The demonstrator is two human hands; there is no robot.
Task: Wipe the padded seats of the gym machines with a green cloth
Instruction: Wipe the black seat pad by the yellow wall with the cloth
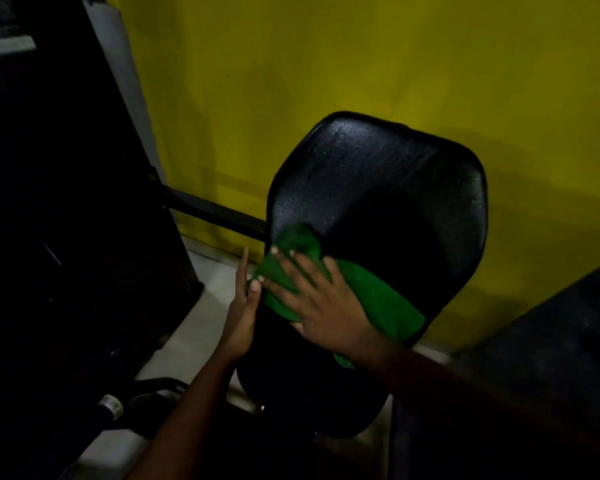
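I see my right hand flat, fingers spread, pressing the green cloth on the padded seat; unwiped length runs up-right (left hand open, steadying the edge).

Right hand presses green cloth flat on black padded seat.

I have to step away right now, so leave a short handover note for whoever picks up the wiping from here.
Right hand: spread flat on the green cloth, pressing it onto the black padded seat.
Left hand: open, against the seat's left edge, fingertips touching the cloth's corner.
Cloth: on the seat's lower left part.
Done: the upper pad shines, perhaps damp, though it cannot be told whether it was wiped.
Left: the rest of this pad, then the dark pad at lower right, which looks untouched.
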